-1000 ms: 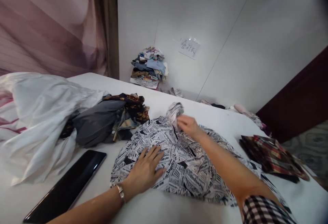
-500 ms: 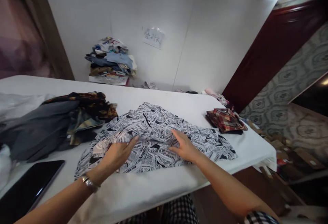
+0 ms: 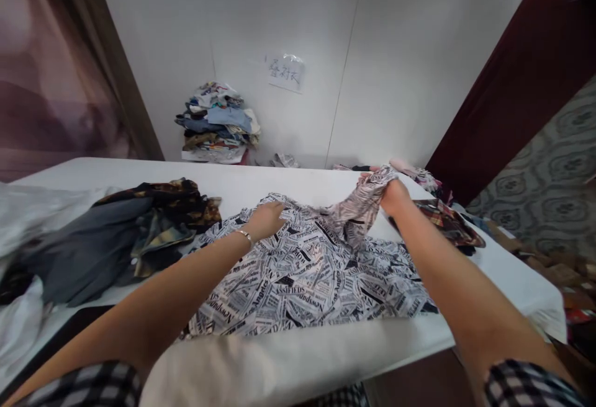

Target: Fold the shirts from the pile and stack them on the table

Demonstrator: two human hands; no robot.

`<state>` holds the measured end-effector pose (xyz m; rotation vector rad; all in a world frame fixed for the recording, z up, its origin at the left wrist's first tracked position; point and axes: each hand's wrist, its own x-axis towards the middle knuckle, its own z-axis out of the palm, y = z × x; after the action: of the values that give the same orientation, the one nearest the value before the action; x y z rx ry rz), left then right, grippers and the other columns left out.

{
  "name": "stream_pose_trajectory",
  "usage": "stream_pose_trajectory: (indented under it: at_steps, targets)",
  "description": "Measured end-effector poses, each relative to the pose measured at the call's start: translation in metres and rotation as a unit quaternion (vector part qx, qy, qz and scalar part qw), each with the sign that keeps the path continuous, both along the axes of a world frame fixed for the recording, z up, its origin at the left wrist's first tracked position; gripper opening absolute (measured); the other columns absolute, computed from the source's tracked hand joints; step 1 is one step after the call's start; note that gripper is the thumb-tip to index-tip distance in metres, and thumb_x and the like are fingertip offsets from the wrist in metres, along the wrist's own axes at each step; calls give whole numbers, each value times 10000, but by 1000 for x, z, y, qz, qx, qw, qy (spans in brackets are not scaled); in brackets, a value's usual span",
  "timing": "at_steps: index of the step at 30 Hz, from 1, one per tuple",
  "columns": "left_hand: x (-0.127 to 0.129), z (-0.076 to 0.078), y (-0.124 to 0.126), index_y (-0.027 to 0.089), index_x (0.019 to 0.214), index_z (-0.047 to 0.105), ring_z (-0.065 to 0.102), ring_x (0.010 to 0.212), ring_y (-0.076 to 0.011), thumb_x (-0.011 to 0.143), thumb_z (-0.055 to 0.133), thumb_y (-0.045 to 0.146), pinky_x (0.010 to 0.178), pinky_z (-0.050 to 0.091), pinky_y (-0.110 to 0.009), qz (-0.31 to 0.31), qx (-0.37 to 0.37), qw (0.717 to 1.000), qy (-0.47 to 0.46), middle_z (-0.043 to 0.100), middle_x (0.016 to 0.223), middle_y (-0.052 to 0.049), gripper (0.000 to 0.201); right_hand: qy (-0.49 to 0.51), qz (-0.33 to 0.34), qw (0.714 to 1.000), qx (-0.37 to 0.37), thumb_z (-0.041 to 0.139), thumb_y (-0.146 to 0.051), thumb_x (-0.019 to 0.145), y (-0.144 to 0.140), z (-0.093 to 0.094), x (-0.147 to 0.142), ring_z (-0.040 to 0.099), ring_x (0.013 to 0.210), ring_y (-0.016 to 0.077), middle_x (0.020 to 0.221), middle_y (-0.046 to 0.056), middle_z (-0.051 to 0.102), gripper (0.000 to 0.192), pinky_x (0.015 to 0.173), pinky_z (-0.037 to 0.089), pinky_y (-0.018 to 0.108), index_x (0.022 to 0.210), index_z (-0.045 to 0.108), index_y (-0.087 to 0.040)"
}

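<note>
A white shirt (image 3: 298,283) with black newspaper print lies spread over the near middle of the table. My right hand (image 3: 393,196) is closed on a bunched part of it, raised above the table at the right, with the cloth's paler inner side showing. At the shirt's far edge, my left hand (image 3: 267,219) has its fingers pressed together on the fabric; the fingertips are partly hidden. Wrinkles run through the cloth between the two hands.
Left on the white table (image 3: 307,177) lies a heap of dark clothes (image 3: 107,227). A folded plaid garment (image 3: 442,221) sits at the right, behind my right forearm. A clothes stack (image 3: 218,118) and a paper sign (image 3: 286,73) are by the wall. A dark phone (image 3: 69,332) is partly covered by my left arm.
My right hand has moved away and to the right, lifting part of the shirt. My left hand has moved from the near left cloth to the shirt's far edge. The view has shifted slightly.
</note>
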<state>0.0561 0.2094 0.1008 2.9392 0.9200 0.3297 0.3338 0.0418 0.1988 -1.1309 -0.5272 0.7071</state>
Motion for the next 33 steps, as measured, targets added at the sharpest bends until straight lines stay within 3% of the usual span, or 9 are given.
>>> stream_pose_trajectory:
  at_steps: [4, 9, 12, 16, 19, 24, 27, 30, 33]
  targets:
    - [22, -35, 54, 150, 1404, 457, 426, 1356, -281, 859, 455, 211, 1090, 366, -425, 35, -9, 999, 20, 466, 1475, -146, 549, -20, 6, 999, -31, 530, -320, 812, 11, 16, 31, 697, 767, 205, 871, 60, 734, 154, 692, 574, 364, 913, 587, -218]
    - [75, -47, 78, 179, 1503, 293, 249, 1456, -242, 855, 408, 138, 1145, 263, -417, 4, -13, 999, 41, 309, 1580, -103, 660, -67, 39, 997, -32, 541, -391, 826, 15, 22, 47, 704, 844, 236, 902, 68, 730, 195, 779, 574, 433, 918, 597, -228]
    - [99, -47, 83, 256, 1487, 334, 340, 1412, -213, 811, 460, 114, 1131, 262, -406, -30, -26, 995, 87, 450, 1503, -80, 702, -76, 56, 995, -29, 520, -404, 844, 8, 27, 50, 702, 883, 241, 895, 61, 731, 212, 815, 566, 449, 935, 609, -235]
    - [108, -38, 89, 250, 1250, 615, 567, 1171, -250, 745, 586, 164, 1083, 282, -447, -32, -13, 990, 140, 704, 1157, -106, 513, -70, 64, 995, -35, 507, -390, 846, 1, 30, 53, 701, 894, 241, 901, 62, 732, 209, 815, 570, 442, 927, 617, -232]
    - [96, -19, 94, 189, 1003, 714, 586, 1097, -278, 745, 599, 189, 1054, 283, -473, -4, 26, 990, 136, 730, 1004, -133, 282, -72, 33, 995, -57, 531, -392, 831, 1, 31, 58, 703, 841, 243, 870, 66, 730, 200, 791, 577, 440, 893, 616, -221]
    - [55, 31, 94, 127, 1014, 677, 526, 1173, -305, 807, 523, 241, 1078, 227, -495, 14, 95, 992, 76, 659, 1157, -177, 282, -76, -23, 996, -49, 467, -431, 866, -15, 48, 46, 697, 870, 254, 921, 81, 732, 263, 785, 570, 453, 873, 628, -223]
    - [26, 55, 80, 139, 980, 655, 603, 1005, -259, 797, 513, 207, 1001, 334, -422, -2, 105, 993, 54, 692, 996, -125, 242, -74, -21, 996, -35, 418, -425, 886, -42, 59, 27, 688, 943, 258, 1003, 100, 726, 299, 818, 555, 456, 909, 645, -231]
    - [-10, 62, 50, 163, 1049, 616, 612, 826, -228, 799, 504, 179, 748, 417, -334, -29, 119, 992, 30, 681, 919, -87, 274, -61, -32, 996, -57, 435, -384, 886, -76, 58, 11, 690, 928, 266, 1014, 122, 724, 276, 814, 547, 473, 957, 656, -236]
    - [-50, 45, 11, 152, 1039, 599, 572, 737, -196, 819, 469, 115, 634, 385, -308, -100, 140, 984, 47, 647, 951, -95, 258, -57, -11, 993, -98, 504, -383, 855, -109, 37, 3, 691, 926, 300, 1008, 159, 721, 270, 800, 544, 488, 1001, 678, -237]
